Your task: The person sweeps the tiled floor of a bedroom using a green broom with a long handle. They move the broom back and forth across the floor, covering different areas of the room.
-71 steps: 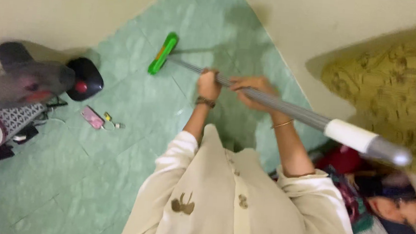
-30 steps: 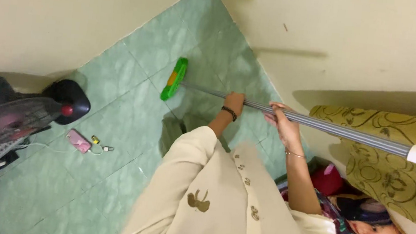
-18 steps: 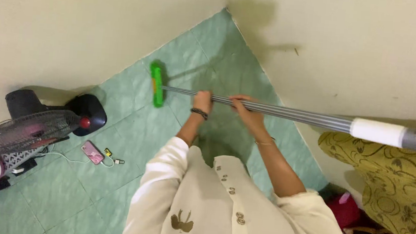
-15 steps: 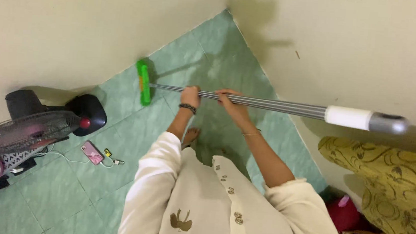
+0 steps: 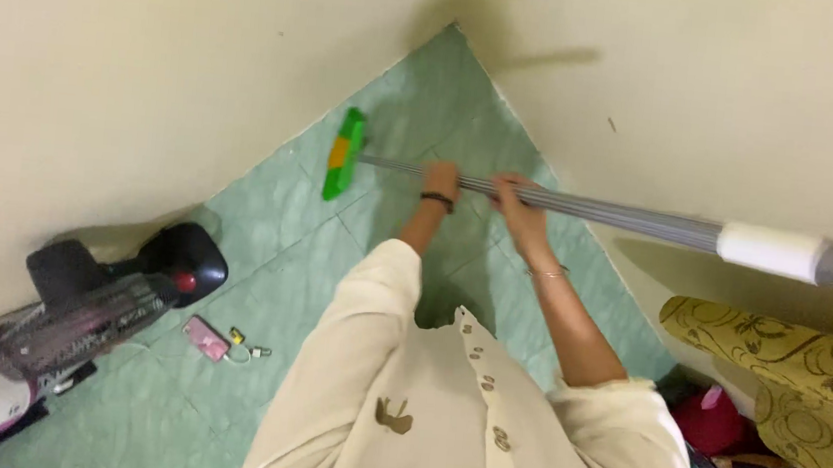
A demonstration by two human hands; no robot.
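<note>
Left hand (image 5: pixel 440 180) and right hand (image 5: pixel 518 201) are both wrapped around the grey mop handle (image 5: pixel 629 218), left one further down. The green mop head (image 5: pixel 343 153) sits past the left hand on the green tiled floor (image 5: pixel 264 251), near the wall. Pink phone (image 5: pixel 205 338) lies well off left.

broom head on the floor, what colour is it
Bright green broom head with an orange patch, in the head view.
</note>
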